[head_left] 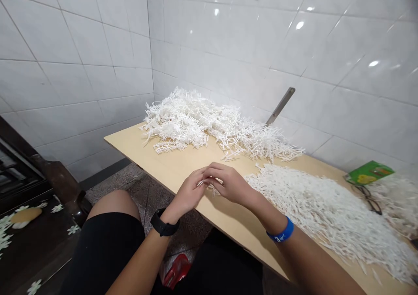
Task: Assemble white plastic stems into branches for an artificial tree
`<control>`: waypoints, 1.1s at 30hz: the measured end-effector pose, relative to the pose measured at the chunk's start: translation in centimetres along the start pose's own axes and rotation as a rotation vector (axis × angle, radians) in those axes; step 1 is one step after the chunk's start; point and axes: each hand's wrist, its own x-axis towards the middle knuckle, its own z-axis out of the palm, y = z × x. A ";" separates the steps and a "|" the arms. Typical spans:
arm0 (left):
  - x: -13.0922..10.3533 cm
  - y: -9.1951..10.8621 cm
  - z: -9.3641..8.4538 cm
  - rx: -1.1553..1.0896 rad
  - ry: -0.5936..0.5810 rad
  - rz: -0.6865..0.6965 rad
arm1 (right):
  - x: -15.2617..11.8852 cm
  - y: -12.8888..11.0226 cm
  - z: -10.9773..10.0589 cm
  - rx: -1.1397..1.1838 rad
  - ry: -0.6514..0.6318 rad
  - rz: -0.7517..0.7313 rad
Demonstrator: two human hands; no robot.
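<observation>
Currently, a white strand [200, 183] is pinched in left hand [189, 194], right hand [230, 184] is curled over, grip unclear, and snapping could be caused by uneven pressure.

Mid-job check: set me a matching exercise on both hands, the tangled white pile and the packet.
1. left hand
2. right hand
3. tangled white pile
4. packet

A. green with yellow on it
B. blue band at its wrist
C. between the hands and the tiled wall
D. black band at its wrist

Pairs: 1-D, 2-B, 3-C, 4-A
</observation>
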 end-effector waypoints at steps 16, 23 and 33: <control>0.0 -2.1 0.5 -0.189 0.608 -0.075 | -0.3 1.5 3.4 -0.434 -0.093 0.341; -0.4 -2.6 0.2 -0.200 0.650 -0.045 | 0.3 2.7 4.9 -0.585 -0.203 0.457; -0.5 -2.0 0.4 -0.191 0.644 -0.102 | -10.7 7.5 -1.2 -0.873 -0.216 0.682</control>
